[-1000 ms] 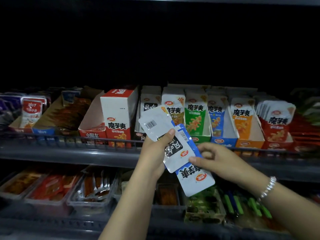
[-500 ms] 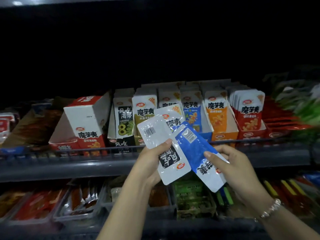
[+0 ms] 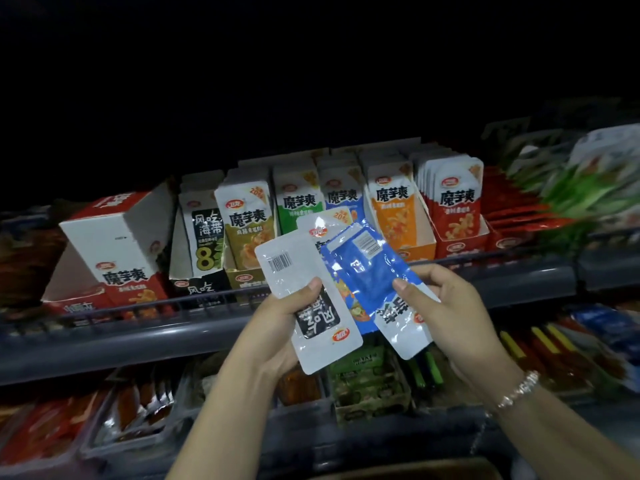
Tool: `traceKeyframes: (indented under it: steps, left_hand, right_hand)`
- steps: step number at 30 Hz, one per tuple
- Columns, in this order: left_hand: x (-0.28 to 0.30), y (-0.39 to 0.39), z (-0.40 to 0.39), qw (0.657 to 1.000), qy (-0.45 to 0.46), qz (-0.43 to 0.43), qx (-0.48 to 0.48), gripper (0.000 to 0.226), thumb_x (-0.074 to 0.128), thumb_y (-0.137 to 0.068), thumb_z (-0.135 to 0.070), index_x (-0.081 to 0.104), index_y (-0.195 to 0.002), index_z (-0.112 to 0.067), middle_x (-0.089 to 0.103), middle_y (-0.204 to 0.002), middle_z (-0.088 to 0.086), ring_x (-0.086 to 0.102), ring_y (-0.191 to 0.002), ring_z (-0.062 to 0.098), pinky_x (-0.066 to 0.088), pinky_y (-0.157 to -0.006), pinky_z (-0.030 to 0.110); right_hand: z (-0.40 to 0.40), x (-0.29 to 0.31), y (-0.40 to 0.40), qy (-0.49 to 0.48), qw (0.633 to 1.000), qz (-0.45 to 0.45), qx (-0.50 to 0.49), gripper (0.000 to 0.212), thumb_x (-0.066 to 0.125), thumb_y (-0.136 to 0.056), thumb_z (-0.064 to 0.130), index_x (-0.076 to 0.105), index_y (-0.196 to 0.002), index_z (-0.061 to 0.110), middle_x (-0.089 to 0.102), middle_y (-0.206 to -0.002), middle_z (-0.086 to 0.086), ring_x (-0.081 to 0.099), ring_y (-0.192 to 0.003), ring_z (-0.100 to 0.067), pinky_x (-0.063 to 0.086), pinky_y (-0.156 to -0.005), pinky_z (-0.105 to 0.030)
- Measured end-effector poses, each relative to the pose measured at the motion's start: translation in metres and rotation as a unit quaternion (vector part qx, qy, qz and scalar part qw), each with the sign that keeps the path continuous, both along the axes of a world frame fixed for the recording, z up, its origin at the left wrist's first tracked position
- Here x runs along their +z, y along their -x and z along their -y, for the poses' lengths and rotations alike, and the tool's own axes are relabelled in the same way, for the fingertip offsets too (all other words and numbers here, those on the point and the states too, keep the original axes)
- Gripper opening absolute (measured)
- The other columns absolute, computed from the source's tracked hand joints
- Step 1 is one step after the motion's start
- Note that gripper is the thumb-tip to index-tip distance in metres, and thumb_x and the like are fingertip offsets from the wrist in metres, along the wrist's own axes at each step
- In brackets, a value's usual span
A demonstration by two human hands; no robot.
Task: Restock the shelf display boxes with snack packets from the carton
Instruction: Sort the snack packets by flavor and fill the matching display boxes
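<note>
My left hand (image 3: 280, 317) grips a white-and-black snack packet (image 3: 301, 271), held upside down with its barcode at the top. A second packet with a yellow corner (image 3: 332, 223) sticks out behind it. My right hand (image 3: 446, 306) pinches a blue-and-white packet (image 3: 370, 275) by its right edge, fanned out to the right of the white one. Both hands are in front of the middle shelf. Behind them stand the display boxes: black (image 3: 204, 289), olive (image 3: 242, 275), green (image 3: 299, 202), blue (image 3: 341, 195), orange (image 3: 401, 237) and red (image 3: 460, 237). The carton's brown edge (image 3: 408, 471) shows at the bottom.
A closed red-and-white box (image 3: 114, 251) lies tilted in an open box at the shelf's left. A wire rail (image 3: 138, 306) runs along the shelf front. Green and red packets (image 3: 588, 195) fill the right end. The lower shelf (image 3: 138, 410) holds trays of packets.
The view has swung left to right across the shelf. My right hand has slid the blue packet out to the right and fanned it apart from the white one.
</note>
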State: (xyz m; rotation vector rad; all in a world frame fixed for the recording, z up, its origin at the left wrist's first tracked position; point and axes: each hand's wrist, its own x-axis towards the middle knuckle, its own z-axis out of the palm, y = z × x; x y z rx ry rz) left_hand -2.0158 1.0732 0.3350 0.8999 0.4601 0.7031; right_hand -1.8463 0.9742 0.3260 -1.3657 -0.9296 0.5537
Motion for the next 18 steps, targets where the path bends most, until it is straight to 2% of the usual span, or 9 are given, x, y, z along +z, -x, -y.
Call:
traceKeyframes:
  steps: [2,4,6,8,10,12,14,16,18]
  left_hand:
    - [0.000,-0.002,0.001,1.000,-0.010,-0.010,0.018,0.036,0.059,-0.074,-0.010,0.062,-0.110,-0.009,0.074,-0.092,0.012,0.072,-0.077,0.027,0.060,-0.067,0.044]
    - [-0.001,-0.003,0.003,0.998,-0.024,-0.025,0.049,0.040,0.061,-0.072,-0.009,0.061,-0.112,-0.009,0.074,-0.096,0.013,0.072,-0.079,0.027,0.060,-0.067,0.043]
    - [-0.001,-0.004,0.005,0.996,-0.035,-0.032,0.074,0.041,0.063,-0.072,-0.007,0.062,-0.112,-0.009,0.073,-0.101,0.015,0.071,-0.082,0.029,0.060,-0.068,0.045]
    - [-0.002,-0.005,0.008,0.993,-0.039,-0.042,0.101,0.033,0.064,-0.076,-0.003,0.064,-0.108,-0.009,0.073,-0.101,0.015,0.072,-0.081,0.029,0.060,-0.066,0.044]
    - [-0.004,-0.004,0.008,0.988,-0.040,-0.066,0.132,0.027,0.065,-0.081,-0.001,0.065,-0.106,-0.011,0.074,-0.098,0.014,0.072,-0.081,0.029,0.060,-0.064,0.043]
    - [-0.005,-0.004,0.008,0.984,-0.042,-0.080,0.156,0.028,0.067,-0.080,-0.001,0.065,-0.107,-0.012,0.074,-0.097,0.012,0.072,-0.082,0.030,0.059,-0.062,0.041]
    - [-0.005,-0.003,0.007,0.979,-0.040,-0.090,0.176,0.028,0.069,-0.080,-0.002,0.066,-0.105,-0.013,0.075,-0.094,0.011,0.073,-0.080,0.029,0.058,-0.058,0.039]
    - [-0.004,-0.002,0.006,0.977,-0.040,-0.096,0.186,0.027,0.068,-0.081,-0.002,0.066,-0.104,-0.014,0.075,-0.093,0.010,0.073,-0.077,0.028,0.057,-0.055,0.038]
    - [-0.003,-0.001,0.006,0.977,-0.038,-0.096,0.188,0.027,0.067,-0.082,-0.001,0.065,-0.105,-0.014,0.075,-0.094,0.011,0.073,-0.078,0.028,0.058,-0.057,0.039]
  right_hand:
    - [0.001,0.000,0.000,-0.007,1.000,0.028,0.011,0.028,0.067,-0.086,0.018,0.059,-0.106,0.035,0.071,-0.084,0.010,0.067,-0.077,-0.013,0.049,-0.057,-0.020]
    - [0.003,0.003,0.001,-0.004,0.998,0.056,0.037,0.041,0.067,-0.086,0.016,0.052,-0.112,0.044,0.071,-0.085,0.012,0.066,-0.078,-0.002,0.047,-0.056,-0.013]
    - [0.003,0.002,0.001,0.004,0.995,0.076,0.070,0.038,0.068,-0.085,0.015,0.056,-0.109,0.042,0.070,-0.098,0.014,0.064,-0.093,-0.002,0.047,-0.056,-0.014]
    - [0.001,0.001,0.000,0.022,0.992,0.082,0.094,0.032,0.070,-0.083,0.017,0.061,-0.105,0.039,0.065,-0.114,0.011,0.059,-0.109,-0.007,0.049,-0.058,-0.016]
    - [0.002,0.002,-0.003,0.038,0.988,0.095,0.117,0.035,0.072,-0.081,0.022,0.061,-0.109,0.040,0.062,-0.121,0.014,0.055,-0.115,-0.004,0.052,-0.073,-0.020]
    - [0.004,0.007,-0.005,0.050,0.979,0.091,0.173,0.050,0.073,-0.074,0.030,0.056,-0.119,0.044,0.056,-0.125,0.027,0.049,-0.120,0.006,0.046,-0.095,-0.020]
    - [0.007,0.011,-0.007,0.049,0.964,0.038,0.257,0.065,0.072,-0.069,0.023,0.049,-0.127,0.041,0.053,-0.126,0.031,0.048,-0.120,0.009,0.042,-0.099,-0.015]
    - [0.008,0.013,-0.011,0.051,0.947,0.012,0.316,0.076,0.074,-0.067,0.011,0.044,-0.132,0.036,0.046,-0.138,0.023,0.044,-0.127,0.005,0.039,-0.104,-0.018]
    - [0.009,0.014,-0.014,0.059,0.932,-0.012,0.357,0.084,0.077,-0.066,-0.001,0.041,-0.134,0.034,0.041,-0.144,0.013,0.046,-0.128,-0.002,0.043,-0.101,-0.021]
